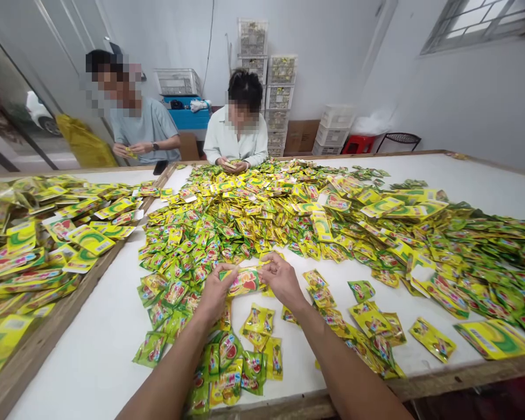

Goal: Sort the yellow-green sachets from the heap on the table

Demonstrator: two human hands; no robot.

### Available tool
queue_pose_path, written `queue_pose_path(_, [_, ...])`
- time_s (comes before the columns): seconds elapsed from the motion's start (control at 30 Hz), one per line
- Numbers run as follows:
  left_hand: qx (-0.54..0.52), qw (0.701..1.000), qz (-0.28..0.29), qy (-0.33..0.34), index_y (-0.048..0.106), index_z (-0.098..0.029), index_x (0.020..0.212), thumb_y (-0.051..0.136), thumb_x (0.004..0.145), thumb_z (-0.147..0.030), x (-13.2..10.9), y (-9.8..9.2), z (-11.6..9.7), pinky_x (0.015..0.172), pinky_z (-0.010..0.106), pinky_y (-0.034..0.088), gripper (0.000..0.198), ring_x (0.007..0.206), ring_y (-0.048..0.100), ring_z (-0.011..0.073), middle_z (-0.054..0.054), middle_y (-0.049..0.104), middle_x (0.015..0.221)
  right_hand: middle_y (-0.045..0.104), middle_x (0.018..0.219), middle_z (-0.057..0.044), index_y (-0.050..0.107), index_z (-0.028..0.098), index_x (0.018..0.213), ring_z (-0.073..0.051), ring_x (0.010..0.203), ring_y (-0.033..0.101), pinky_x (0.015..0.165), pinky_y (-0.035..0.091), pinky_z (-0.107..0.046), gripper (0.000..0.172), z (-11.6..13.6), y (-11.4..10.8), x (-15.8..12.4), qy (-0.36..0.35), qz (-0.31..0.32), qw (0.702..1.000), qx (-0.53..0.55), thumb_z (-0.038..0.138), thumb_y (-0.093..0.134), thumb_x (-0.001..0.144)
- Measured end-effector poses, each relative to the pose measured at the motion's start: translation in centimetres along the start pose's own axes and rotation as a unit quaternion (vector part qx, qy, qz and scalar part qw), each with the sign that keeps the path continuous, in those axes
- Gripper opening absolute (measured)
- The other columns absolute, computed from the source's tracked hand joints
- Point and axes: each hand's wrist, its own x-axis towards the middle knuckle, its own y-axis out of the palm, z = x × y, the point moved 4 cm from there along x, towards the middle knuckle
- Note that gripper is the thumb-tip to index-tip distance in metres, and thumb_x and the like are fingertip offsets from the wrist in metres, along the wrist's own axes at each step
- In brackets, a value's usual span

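Observation:
My left hand [215, 290] and my right hand [280, 279] are both closed on the ends of a small stack of yellow-green sachets [245, 281], held just above the white table [96, 344]. A big heap of loose sachets [262, 216] spreads right behind my hands. More loose sachets [227, 361] lie under my forearms near the front edge.
Two people sit at the far side, each holding sachets: one in a grey shirt [144, 125], one in a pale shirt [236, 140]. A second table on the left holds larger yellow packets [39, 245]. White crates [280, 87] are stacked against the back wall.

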Motion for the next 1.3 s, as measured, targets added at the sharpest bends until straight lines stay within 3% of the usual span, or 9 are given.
queue_pose_path(0.23, [-0.015, 0.999, -0.028, 0.034, 0.051, -0.018, 0.079, 0.078, 0.058, -0.038, 0.1, -0.3, -0.4, 0.061, 0.030, 0.051, 0.039, 0.057, 0.064, 0.0164, -0.001, 0.067, 0.066, 0.061, 0.063, 0.004, 0.046, 0.021, 0.100, -0.013, 0.055, 0.053, 0.052, 0.039, -0.023, 0.045, 1.1, 0.7, -0.9, -0.018, 0.028, 0.999, -0.032, 0.038, 0.068, 0.065])
queue_pose_path(0.37, [0.014, 0.997, -0.036, 0.062, 0.051, -0.018, 0.080, 0.076, 0.060, -0.040, 0.4, -0.6, 0.0, 0.058, 0.027, 0.049, 0.038, 0.057, 0.063, 0.0152, -0.001, 0.066, 0.067, 0.050, 0.053, 0.010, 0.045, 0.022, 0.100, -0.009, 0.047, 0.044, 0.047, 0.031, -0.021, 0.043, 0.9, 1.5, -1.2, -0.024, 0.032, 0.998, -0.056, 0.031, 0.069, 0.065])
queue_pose_path(0.5, [0.029, 0.997, -0.041, 0.066, 0.050, -0.019, 0.082, 0.075, 0.062, -0.043, 0.4, -0.6, 0.2, 0.056, 0.026, 0.048, 0.040, 0.055, 0.062, 0.0152, -0.001, 0.066, 0.066, 0.056, 0.061, 0.008, 0.044, 0.022, 0.103, -0.011, 0.055, 0.053, 0.054, 0.038, -0.023, 0.040, 0.3, 2.3, -1.2, -0.023, 0.059, 0.998, -0.004, 0.028, 0.064, 0.069])
queue_pose_path(0.6, [0.033, 0.997, -0.042, 0.057, 0.051, -0.019, 0.086, 0.074, 0.061, -0.046, 0.4, -0.4, 0.0, 0.054, 0.026, 0.048, 0.043, 0.053, 0.062, 0.0156, -0.001, 0.065, 0.063, 0.059, 0.072, 0.004, 0.043, 0.022, 0.100, -0.013, 0.065, 0.057, 0.063, 0.043, -0.026, 0.047, 0.4, 2.1, -1.0, -0.042, 0.000, 0.999, 0.008, 0.029, 0.070, 0.063])
queue_pose_path(0.7, [0.029, 0.997, -0.053, 0.049, 0.053, -0.019, 0.091, 0.074, 0.059, -0.048, 0.2, -0.1, -0.1, 0.055, 0.027, 0.049, 0.048, 0.056, 0.063, 0.0163, -0.001, 0.066, 0.065, 0.054, 0.064, 0.008, 0.042, 0.022, 0.095, -0.012, 0.058, 0.053, 0.059, 0.043, -0.026, 0.052, 0.5, 1.8, -0.9, -0.047, -0.050, 0.998, 0.012, 0.029, 0.075, 0.056])
queue_pose_path(0.87, [0.007, 0.998, -0.050, 0.045, 0.051, -0.020, 0.102, 0.077, 0.058, -0.041, -0.4, 0.3, -0.1, 0.056, 0.027, 0.049, 0.055, 0.057, 0.063, 0.0158, -0.001, 0.066, 0.068, 0.057, 0.060, 0.009, 0.038, 0.022, 0.098, -0.011, 0.053, 0.054, 0.055, 0.041, -0.024, 0.054, 0.5, 2.1, -1.0, -0.006, 0.005, 0.998, 0.070, 0.028, 0.073, 0.058])
queue_pose_path(1.13, [0.009, 0.999, -0.025, 0.045, 0.048, -0.021, 0.109, 0.082, 0.052, -0.028, -1.0, 0.7, -0.1, 0.067, 0.031, 0.052, 0.067, 0.070, 0.066, 0.0180, 0.004, 0.068, 0.086, 0.067, 0.073, 0.002, 0.039, 0.023, 0.109, -0.016, 0.069, 0.065, 0.070, 0.049, -0.031, 0.051, 0.7, 2.4, -1.3, 0.017, 0.134, 0.985, 0.111, 0.032, 0.067, 0.067])
queue_pose_path(1.3, [0.032, 0.998, -0.010, 0.052, 0.050, -0.022, 0.109, 0.083, 0.050, -0.029, -1.2, 0.9, -0.3, 0.065, 0.031, 0.053, 0.068, 0.071, 0.065, 0.0188, 0.004, 0.067, 0.091, 0.069, 0.076, 0.000, 0.038, 0.023, 0.111, -0.018, 0.072, 0.066, 0.071, 0.050, -0.033, 0.057, 1.3, 1.8, -1.5, 0.027, 0.132, 0.981, 0.141, 0.033, 0.070, 0.065])
